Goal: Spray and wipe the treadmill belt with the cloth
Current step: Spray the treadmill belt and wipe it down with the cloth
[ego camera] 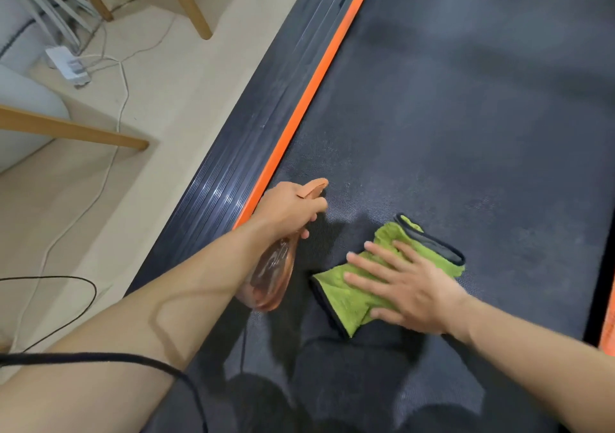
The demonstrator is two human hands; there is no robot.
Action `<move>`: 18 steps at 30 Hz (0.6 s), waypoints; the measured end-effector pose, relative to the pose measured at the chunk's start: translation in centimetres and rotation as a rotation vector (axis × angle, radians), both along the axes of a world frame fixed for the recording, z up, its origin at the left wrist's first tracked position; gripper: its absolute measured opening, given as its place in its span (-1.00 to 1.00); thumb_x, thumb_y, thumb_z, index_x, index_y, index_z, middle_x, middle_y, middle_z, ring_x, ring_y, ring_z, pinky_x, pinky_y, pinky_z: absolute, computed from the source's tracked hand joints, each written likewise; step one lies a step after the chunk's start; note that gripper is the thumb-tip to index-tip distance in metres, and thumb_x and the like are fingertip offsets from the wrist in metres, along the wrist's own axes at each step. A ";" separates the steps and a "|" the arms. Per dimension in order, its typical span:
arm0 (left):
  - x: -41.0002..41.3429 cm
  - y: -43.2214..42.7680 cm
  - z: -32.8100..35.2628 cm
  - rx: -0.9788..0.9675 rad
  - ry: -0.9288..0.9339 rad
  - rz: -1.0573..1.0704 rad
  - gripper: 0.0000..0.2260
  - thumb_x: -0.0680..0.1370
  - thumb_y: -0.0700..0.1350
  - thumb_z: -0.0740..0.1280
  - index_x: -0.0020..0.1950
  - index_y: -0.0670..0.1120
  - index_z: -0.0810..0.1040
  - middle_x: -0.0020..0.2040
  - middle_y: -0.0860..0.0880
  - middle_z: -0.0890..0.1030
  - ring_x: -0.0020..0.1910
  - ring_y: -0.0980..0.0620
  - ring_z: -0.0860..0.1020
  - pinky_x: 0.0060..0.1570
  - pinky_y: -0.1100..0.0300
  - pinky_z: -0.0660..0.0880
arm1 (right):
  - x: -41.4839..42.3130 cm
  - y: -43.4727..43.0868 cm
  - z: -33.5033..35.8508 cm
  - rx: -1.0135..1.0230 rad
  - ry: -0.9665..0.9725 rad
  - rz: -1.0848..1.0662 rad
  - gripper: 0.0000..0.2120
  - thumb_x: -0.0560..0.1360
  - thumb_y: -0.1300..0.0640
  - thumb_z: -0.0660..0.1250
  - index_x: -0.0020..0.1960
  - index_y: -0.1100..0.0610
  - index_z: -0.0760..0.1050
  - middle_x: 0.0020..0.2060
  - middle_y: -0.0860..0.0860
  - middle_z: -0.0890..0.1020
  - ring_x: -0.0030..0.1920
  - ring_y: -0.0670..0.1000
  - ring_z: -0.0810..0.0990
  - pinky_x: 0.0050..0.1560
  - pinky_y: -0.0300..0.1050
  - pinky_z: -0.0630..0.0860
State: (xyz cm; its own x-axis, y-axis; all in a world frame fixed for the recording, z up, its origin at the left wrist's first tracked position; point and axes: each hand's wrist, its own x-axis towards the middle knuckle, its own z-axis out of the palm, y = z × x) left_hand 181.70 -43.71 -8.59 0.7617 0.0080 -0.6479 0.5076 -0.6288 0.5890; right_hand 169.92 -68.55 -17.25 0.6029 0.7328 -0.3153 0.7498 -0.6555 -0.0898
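The right hand [404, 286] is pressing flat, fingers spread, on the cloth [359, 294] lying on the belt [466, 116]. Left of the cloth, the left hand [289, 208] is gripping the bottle [271, 276], nozzle pointing up-belt beside the orange edge [299, 113]. Beyond the cloth, bare belt is stretching away.

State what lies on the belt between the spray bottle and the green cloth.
Nothing: in the head view, only bare dark treadmill belt separates the spray bottle from the green cloth.
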 end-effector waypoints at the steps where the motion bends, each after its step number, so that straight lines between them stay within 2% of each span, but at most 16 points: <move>1: 0.1 0.4 0.0 0.009 -0.024 0.026 -0.84 0.46 -0.06 0.43 -0.12 -0.16 0.62 -0.26 -0.02 0.68 -0.48 -0.06 0.61 -0.31 0.16 0.49 | 1.8 0.1 -0.1 0.001 0.003 -0.040 -0.34 0.58 -0.35 0.04 0.61 -0.14 0.16 0.61 -0.05 0.19 0.58 0.16 0.19 0.47 0.30 0.21; 3: 0.1 1.4 0.1 0.025 -0.050 0.070 -0.84 0.47 -0.08 0.41 -0.11 -0.18 0.62 -0.21 -0.09 0.70 -0.50 -0.05 0.60 -0.31 0.16 0.48 | 6.9 0.2 -0.2 0.015 0.016 -0.224 -0.33 0.58 -0.39 -0.08 0.63 -0.16 0.08 0.63 -0.05 0.12 0.60 0.19 0.14 0.47 0.32 0.24; 6: -0.1 3.2 0.6 -0.002 -0.062 0.138 -0.78 0.48 -0.09 0.39 0.04 -0.18 0.66 -0.09 -0.14 0.74 -0.48 -0.02 0.61 -0.30 0.13 0.49 | 15.1 1.5 -0.1 0.028 0.032 -0.585 -0.34 0.59 -0.38 -0.23 0.63 -0.18 -0.19 0.65 -0.08 -0.13 0.64 0.16 -0.13 0.55 0.31 0.02; 8: -0.3 4.3 0.9 -0.049 -0.073 0.172 -0.88 0.49 -0.10 0.39 0.00 -0.05 0.62 -0.12 -0.16 0.71 -0.45 -0.02 0.61 -0.28 0.10 0.50 | 19.1 3.3 0.0 0.050 0.010 -0.752 -0.36 0.62 -0.34 -0.19 0.64 -0.16 -0.19 0.65 -0.08 -0.14 0.63 0.16 -0.17 0.55 0.32 -0.04; 9: -0.5 4.8 1.1 -0.063 -0.081 0.188 -0.91 0.49 -0.10 0.39 -0.03 -0.05 0.60 -0.13 -0.18 0.69 -0.45 -0.02 0.61 -0.25 0.08 0.52 | 19.9 4.3 0.0 0.062 -0.007 -0.815 -0.37 0.64 -0.31 -0.17 0.65 -0.13 -0.16 0.65 -0.07 -0.12 0.63 0.17 -0.16 0.54 0.32 -0.06; 10: -0.6 5.2 1.2 -0.057 -0.091 0.201 -0.90 0.49 -0.11 0.40 -0.07 -0.13 0.61 -0.12 -0.20 0.69 -0.45 -0.02 0.61 -0.22 0.08 0.53 | 20.1 5.2 -0.1 0.072 -0.031 -0.854 -0.38 0.65 -0.29 -0.17 0.65 -0.11 -0.14 0.65 -0.06 -0.11 0.63 0.17 -0.15 0.54 0.33 -0.07; 11: -0.6 5.5 1.2 -0.035 -0.097 0.214 -0.82 0.50 -0.11 0.40 -0.08 -0.24 0.62 -0.12 -0.19 0.70 -0.46 0.00 0.62 -0.22 0.09 0.52 | 19.6 6.1 -0.2 0.075 -0.050 -0.854 -0.39 0.66 -0.27 -0.17 0.65 -0.09 -0.11 0.65 -0.05 -0.10 0.63 0.17 -0.14 0.54 0.33 -0.08; 13: -0.5 5.9 1.4 -0.013 -0.099 0.243 -0.76 0.52 -0.13 0.39 -0.02 -0.33 0.63 -0.09 -0.19 0.72 -0.50 0.03 0.60 -0.27 0.15 0.50 | 16.6 7.7 -0.2 0.052 -0.050 -0.705 -0.39 0.65 -0.25 -0.17 0.65 -0.06 -0.03 0.65 -0.03 -0.06 0.64 0.18 -0.10 0.55 0.33 -0.05; 16: -0.4 5.6 1.7 -0.020 -0.115 0.283 -0.78 0.52 -0.18 0.39 0.00 -0.36 0.63 -0.13 -0.21 0.72 -0.54 0.05 0.56 -0.40 0.22 0.50 | 9.3 9.3 -0.7 0.114 -0.029 -0.249 -0.36 0.61 -0.29 -0.05 0.62 -0.07 0.15 0.63 -0.01 0.13 0.61 0.20 0.09 0.52 0.34 0.07; 18: -0.4 5.4 1.9 -0.037 -0.124 0.296 -0.79 0.51 -0.19 0.39 0.00 -0.34 0.65 -0.19 -0.20 0.69 -0.54 0.03 0.55 -0.41 0.22 0.49 | 10.2 8.5 -0.7 0.099 0.036 -0.056 -0.35 0.59 -0.35 -0.04 0.62 -0.14 0.15 0.62 -0.05 0.16 0.61 0.17 0.13 0.52 0.30 0.11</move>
